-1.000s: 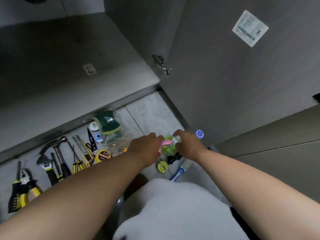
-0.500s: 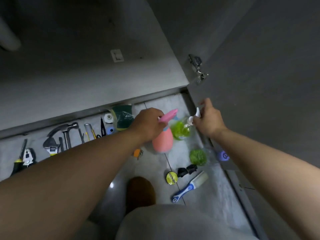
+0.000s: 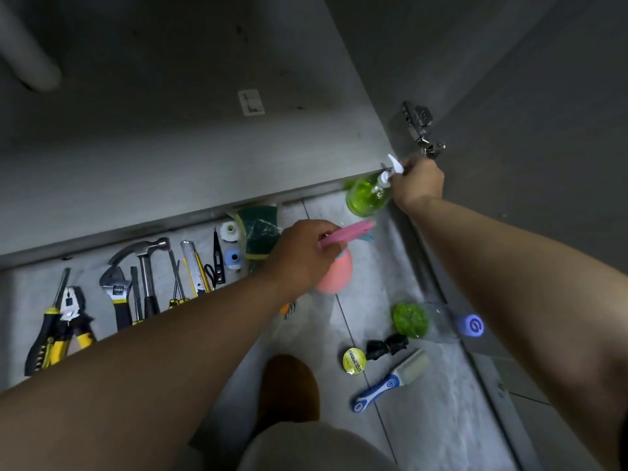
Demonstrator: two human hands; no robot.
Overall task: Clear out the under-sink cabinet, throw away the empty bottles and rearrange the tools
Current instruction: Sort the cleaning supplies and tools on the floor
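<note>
My left hand grips the pink spray bottle by its pink trigger head, held above the floor tiles. My right hand holds the green pump bottle by its white pump top, up at the front right corner of the cabinet floor. A row of tools lies on the floor in front of the cabinet: pliers, wrench, hammer, screwdrivers, a utility knife.
The open cabinet door stands at the right with its hinge. On the floor lie a green sponge pack, a green scrubber, a blue-handled brush, a yellow tape roll, a clear bottle with a blue cap. A drain pipe hangs at the top left.
Both hands lifted the bottles off the floor. The right hand carried the green bottle up to the cabinet's right corner; the left raised the pink bottle slightly.
</note>
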